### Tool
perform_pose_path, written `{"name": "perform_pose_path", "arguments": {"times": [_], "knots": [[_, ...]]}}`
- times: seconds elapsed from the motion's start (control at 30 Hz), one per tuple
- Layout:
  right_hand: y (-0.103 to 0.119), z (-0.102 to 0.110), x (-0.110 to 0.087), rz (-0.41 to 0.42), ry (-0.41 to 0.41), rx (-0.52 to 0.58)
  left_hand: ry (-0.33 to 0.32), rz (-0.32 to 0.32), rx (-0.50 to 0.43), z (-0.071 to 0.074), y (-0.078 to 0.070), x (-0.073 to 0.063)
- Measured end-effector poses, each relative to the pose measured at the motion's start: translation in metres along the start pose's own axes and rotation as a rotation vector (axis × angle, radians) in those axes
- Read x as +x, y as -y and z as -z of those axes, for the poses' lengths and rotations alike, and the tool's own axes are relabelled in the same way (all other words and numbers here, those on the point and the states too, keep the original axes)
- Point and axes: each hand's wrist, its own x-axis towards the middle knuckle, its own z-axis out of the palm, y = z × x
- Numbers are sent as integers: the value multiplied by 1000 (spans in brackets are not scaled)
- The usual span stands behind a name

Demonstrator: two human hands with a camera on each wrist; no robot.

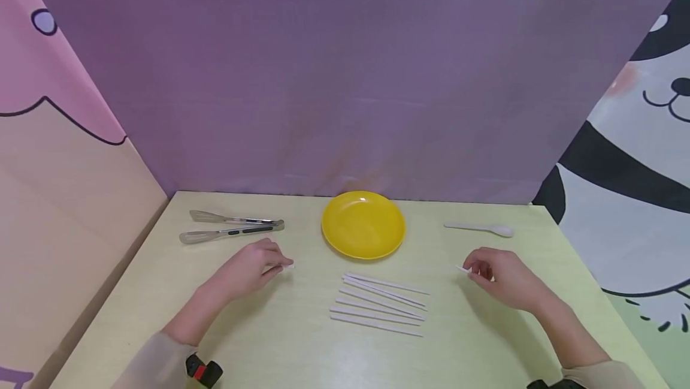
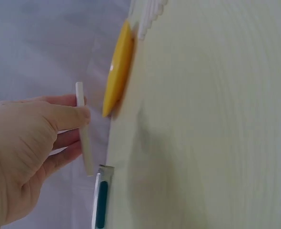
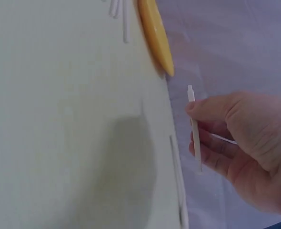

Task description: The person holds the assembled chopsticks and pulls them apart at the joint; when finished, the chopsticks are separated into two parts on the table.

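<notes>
In the head view my left hand (image 1: 250,270) is held above the table, left of the yellow plate. Its thumb and fingers pinch a short white stick (image 2: 86,150), upright in the left wrist view. On the other side my right hand (image 1: 507,279) pinches another short white stick (image 3: 196,140), which narrows at its upper end in the right wrist view. Between the hands, several long thin white sticks (image 1: 376,326) lie roughly side by side on the table. The two hands are well apart, and neither touches these sticks.
A yellow plate (image 1: 363,224) stands at the back middle of the pale table (image 1: 345,365). Metal tongs (image 1: 253,229) lie at the back left, behind my left hand. A white spoon (image 1: 501,231) lies at the back right. A purple cloth (image 1: 345,77) hangs behind the table.
</notes>
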Motion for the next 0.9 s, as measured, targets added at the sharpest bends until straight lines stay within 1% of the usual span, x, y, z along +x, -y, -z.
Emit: {"name": "perform_pose_path", "arguments": {"times": [0.13, 0.27, 0.4, 0.57, 0.67, 0.77, 0.83, 0.9], "knots": [[-4, -9, -1, -65, 50, 20, 35, -32, 31, -8, 4, 4], [-7, -16, -2, -122, 105, 35, 57, -44, 35, -15, 7, 8], [-9, -20, -4, -153, 144, 35, 68, -31, 17, -21, 7, 11], [-8, -20, -7, -167, 165, 28, 90, -4, -4, -26, 5, 14], [-6, -22, -7, -145, 163, 32, 120, 23, -10, -29, 6, 11], [-1, -24, -5, -99, 115, 19, 136, 41, -21, -31, 5, 11], [6, -23, -1, -82, 81, 8, 131, 54, -35, -30, 0, 15], [15, -22, 4, -68, 51, 8, 121, 52, -41, -31, -9, 23]]}}
